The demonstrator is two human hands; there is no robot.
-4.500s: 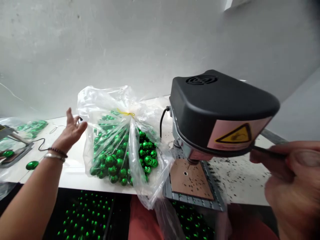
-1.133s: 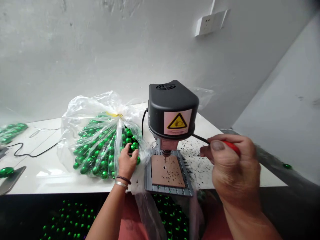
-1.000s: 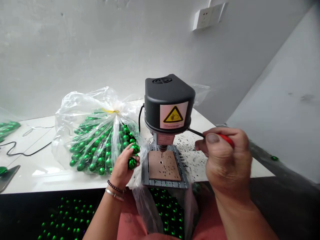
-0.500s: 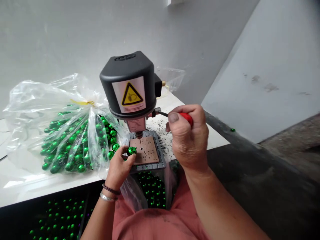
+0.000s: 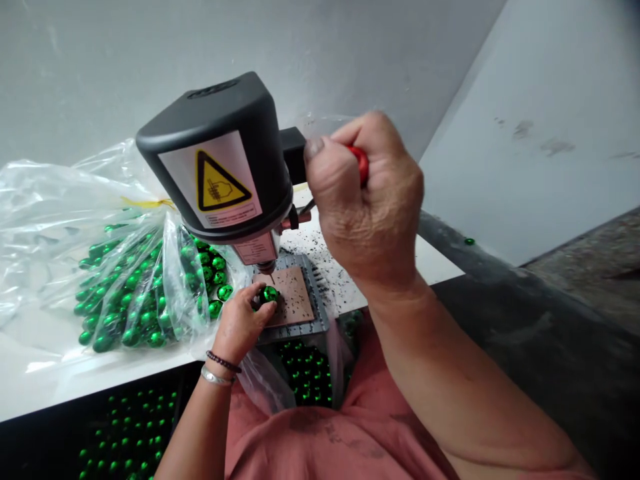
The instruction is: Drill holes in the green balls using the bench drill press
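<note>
Between the thumb and fingers of my left hand (image 5: 243, 315) is a shiny green ball (image 5: 270, 294), over the brown board (image 5: 296, 293) on the drill press base (image 5: 320, 313). The thin drill bit (image 5: 273, 277) points down just above the ball; whether they touch I cannot tell. My right hand (image 5: 373, 200) is wrapped round the red knob (image 5: 361, 165) of the press lever, raised beside the black motor housing (image 5: 215, 153). A yellow warning label (image 5: 220, 183) faces me on the housing.
A clear plastic bag (image 5: 173, 267) full of green balls, tied with yellow string (image 5: 145, 202), lies left on the white table (image 5: 60, 380). Dark shavings (image 5: 325, 267) litter the surface right of the press. More green balls (image 5: 305, 373) sit below the table edge.
My right hand has risen with the lever knob. The press head looks higher and more tilted in view. My left hand has shifted the ball slightly right, closer beneath the bit.
</note>
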